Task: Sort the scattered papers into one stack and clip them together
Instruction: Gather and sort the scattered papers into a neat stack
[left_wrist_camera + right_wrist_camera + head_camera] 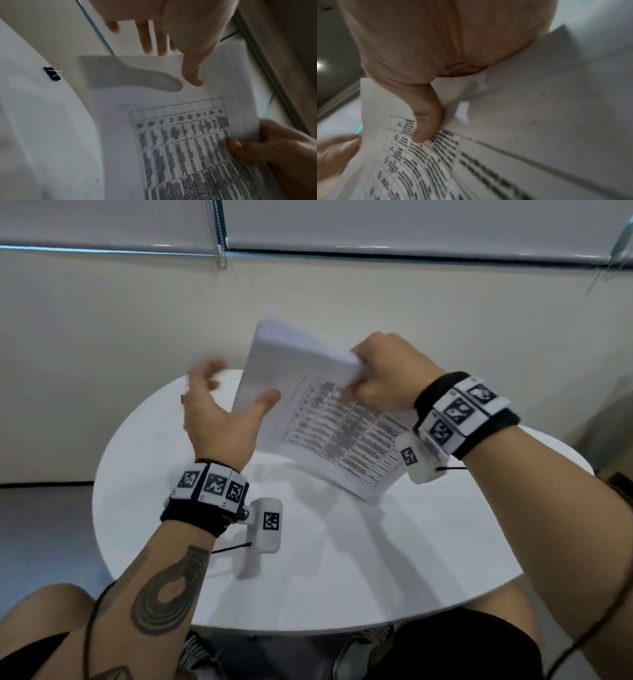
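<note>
Between your two hands the paper stack (318, 419) stands tilted off the white table (342, 570), only its lower edge near the top. Your right hand (383, 371) pinches one side edge, thumb on the printed face, fingers behind. Your left hand (219, 412) is spread and blurred just beside the opposite edge; thumb close to the sheet, contact not resolvable, holding nothing. The binder clip (52, 74) lies on the table beyond your left fingers, well apart from the stack.

Risks, as judged:
- One-sided pinch: sheets may fan or slide out, since the far edge is unsupported.
- Clipping before squaring: uneven edges get locked in.
- Left hand sweeping toward the clip could knock it off the table edge.
</note>
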